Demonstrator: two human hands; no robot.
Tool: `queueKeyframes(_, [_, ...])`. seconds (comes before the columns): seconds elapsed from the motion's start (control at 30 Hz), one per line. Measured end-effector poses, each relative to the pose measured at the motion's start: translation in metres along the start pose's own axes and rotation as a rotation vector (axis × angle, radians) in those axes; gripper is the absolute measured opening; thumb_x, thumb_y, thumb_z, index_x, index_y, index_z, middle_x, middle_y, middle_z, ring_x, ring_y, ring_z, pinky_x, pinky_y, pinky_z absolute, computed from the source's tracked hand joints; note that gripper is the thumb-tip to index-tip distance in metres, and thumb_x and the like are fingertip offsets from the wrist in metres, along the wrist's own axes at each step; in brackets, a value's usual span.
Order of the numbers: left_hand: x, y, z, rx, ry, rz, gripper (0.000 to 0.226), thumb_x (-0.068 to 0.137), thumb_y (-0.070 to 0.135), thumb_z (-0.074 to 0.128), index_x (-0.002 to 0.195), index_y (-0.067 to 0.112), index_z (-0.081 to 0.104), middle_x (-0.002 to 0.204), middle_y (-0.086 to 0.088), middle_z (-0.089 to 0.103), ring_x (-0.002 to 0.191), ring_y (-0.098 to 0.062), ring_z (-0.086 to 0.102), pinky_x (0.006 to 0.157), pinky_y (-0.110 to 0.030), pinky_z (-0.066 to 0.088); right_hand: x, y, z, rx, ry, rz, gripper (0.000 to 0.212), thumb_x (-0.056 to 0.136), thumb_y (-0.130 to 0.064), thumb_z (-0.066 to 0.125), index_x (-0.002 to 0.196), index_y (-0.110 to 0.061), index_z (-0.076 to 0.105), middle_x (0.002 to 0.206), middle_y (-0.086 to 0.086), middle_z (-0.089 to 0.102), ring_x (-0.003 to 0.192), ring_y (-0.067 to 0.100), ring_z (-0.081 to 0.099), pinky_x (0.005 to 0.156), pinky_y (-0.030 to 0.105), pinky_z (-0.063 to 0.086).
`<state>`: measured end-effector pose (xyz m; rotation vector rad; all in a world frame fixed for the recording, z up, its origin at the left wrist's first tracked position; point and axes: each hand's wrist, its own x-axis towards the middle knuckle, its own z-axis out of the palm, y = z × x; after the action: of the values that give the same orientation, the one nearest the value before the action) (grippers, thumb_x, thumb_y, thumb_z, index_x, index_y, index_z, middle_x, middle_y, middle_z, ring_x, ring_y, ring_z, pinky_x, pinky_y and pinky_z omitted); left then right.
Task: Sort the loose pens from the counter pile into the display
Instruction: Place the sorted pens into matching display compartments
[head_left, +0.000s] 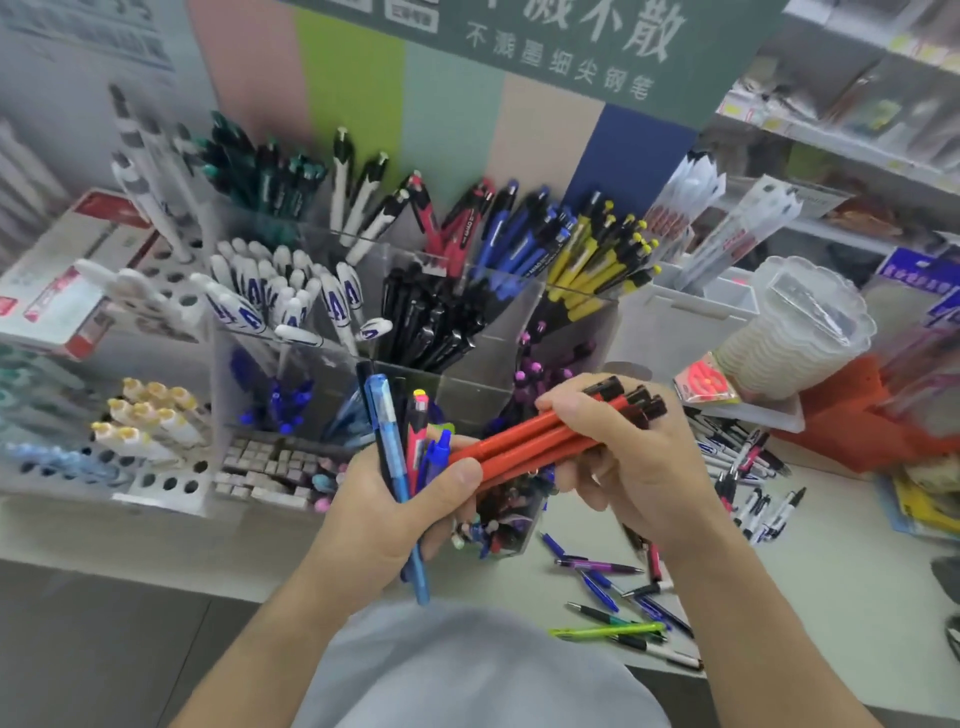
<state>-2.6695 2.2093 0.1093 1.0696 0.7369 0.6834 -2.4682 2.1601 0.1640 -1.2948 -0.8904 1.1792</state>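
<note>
Both hands' fingers (563, 402) grip pens before the display (467, 384); loose pens (623, 597) lie right.

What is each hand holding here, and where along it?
Right hand grips a bundle of red black-capped pens mid-barrel, near the caps. Left hand grips mixed pens, including a light-blue pen, mid-barrel.

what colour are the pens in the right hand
Red-orange pens with black caps, held in the right hand; head view.

pale counter (810, 582) carries the clear display (415, 291), loose pens (623, 597) and, perhaps, stacked cups (795, 338).
</note>
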Motion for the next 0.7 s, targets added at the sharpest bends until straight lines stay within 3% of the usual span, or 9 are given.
queueKeyframes(0.13, [0.009,0.010,-0.006,0.078,-0.017,0.030,0.017,0.088,0.028,0.074,0.103,0.020,0.074,0.065,-0.010,0.065,0.042,-0.017,0.044,0.043,-0.024,0.041,0.001,0.007,0.009,0.029,0.066,-0.068,0.017,0.080,-0.026,0.074,0.079,-0.010,0.077,0.055,0.012,0.062,0.041,0.025,0.059,0.039,0.026,0.046])
queueKeyframes(0.27, [0.019,0.011,-0.004,0.124,0.225,0.067,0.018,0.093,0.019,0.065,0.110,0.015,0.068,0.057,0.001,0.067,0.038,-0.012,0.042,0.039,-0.023,0.041,0.008,-0.004,0.010,-0.135,0.273,-0.267,0.007,0.089,0.001,0.071,0.083,0.003,0.071,0.058,0.014,0.064,0.043,0.029,0.064,0.043,0.030,0.052])
queueKeyframes(0.37, [0.028,0.013,-0.007,0.122,0.329,0.112,0.016,0.093,0.017,0.067,0.108,0.013,0.068,0.072,-0.006,0.074,0.041,-0.015,0.043,0.046,-0.028,0.047,0.017,-0.019,0.009,-0.264,0.400,-0.437,0.015,0.089,0.006,0.068,0.082,-0.006,0.071,0.073,0.022,0.065,0.047,0.024,0.068,0.043,0.023,0.052])
queueKeyframes(0.5, [0.034,0.015,-0.009,0.134,0.324,0.110,0.012,0.095,0.017,0.064,0.097,0.006,0.066,0.068,-0.006,0.068,0.042,-0.017,0.043,0.044,-0.028,0.044,0.044,-0.016,0.016,-0.441,0.358,-0.378,0.015,0.085,-0.004,0.076,0.075,-0.014,0.076,0.080,0.013,0.065,0.052,0.028,0.068,0.045,0.032,0.055])
queueKeyframes(0.6, [0.030,0.014,-0.007,0.056,0.245,0.032,0.016,0.096,0.018,0.062,0.092,0.003,0.062,0.064,-0.007,0.058,0.045,-0.020,0.042,0.045,-0.030,0.041,0.065,-0.002,0.022,-0.801,0.273,-0.378,0.022,0.083,-0.016,0.079,0.064,-0.010,0.070,0.068,0.005,0.061,0.059,0.018,0.060,0.054,0.035,0.049])
queueKeyframes(0.7, [0.020,0.015,-0.002,-0.072,0.144,-0.057,0.020,0.091,0.022,0.063,0.094,0.003,0.059,0.070,-0.010,0.054,0.046,-0.019,0.040,0.042,-0.026,0.037,0.070,0.009,0.021,-0.945,0.292,-0.423,0.020,0.080,-0.032,0.083,0.076,-0.013,0.076,0.073,-0.002,0.069,0.069,0.010,0.061,0.067,0.028,0.051])
